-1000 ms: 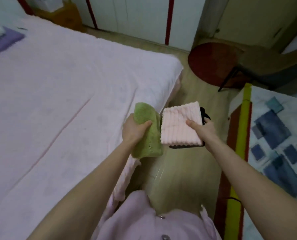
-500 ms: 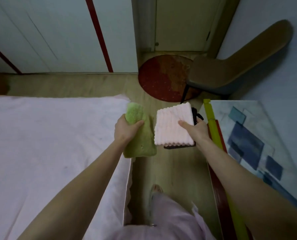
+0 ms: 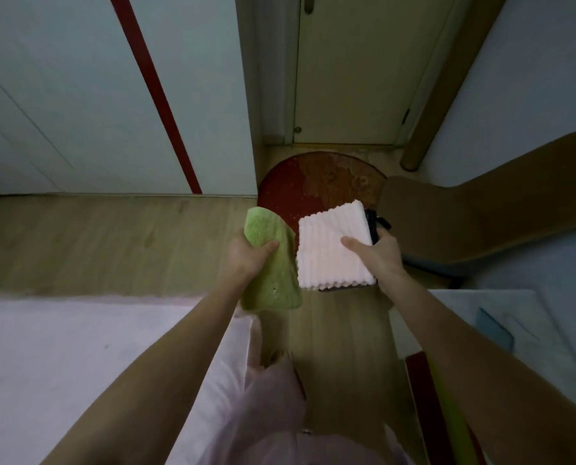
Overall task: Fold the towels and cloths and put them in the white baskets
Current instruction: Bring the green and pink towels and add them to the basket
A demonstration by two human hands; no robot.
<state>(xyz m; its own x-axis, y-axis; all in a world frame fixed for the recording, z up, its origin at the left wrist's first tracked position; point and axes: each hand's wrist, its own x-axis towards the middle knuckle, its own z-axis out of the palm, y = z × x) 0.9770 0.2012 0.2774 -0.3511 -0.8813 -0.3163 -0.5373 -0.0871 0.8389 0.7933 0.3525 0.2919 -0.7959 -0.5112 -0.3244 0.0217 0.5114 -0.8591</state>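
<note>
Above the wooden floor [image 3: 112, 243], between bed [image 3: 78, 347] and chair [image 3: 481, 223]: two folded cloths carried at chest height, well apart from any surface.

Left hand [image 3: 246, 255]: fingers curled round the green cloth [image 3: 273, 280], thumb across its upper part; lower half hanging free, so fold only loosely kept.

Right hand [image 3: 377, 256]: thumb pressed on top of the pink ribbed towel [image 3: 330, 250], other fingers hidden underneath, pinching it flat. Flat hold probably chosen to keep the square fold intact. Dark item [image 3: 375, 223] held beneath towel; nature not discernible.

One cloth per hand: judged as transport of both in a single trip. White baskets not in view; placement not yet done.
</note>
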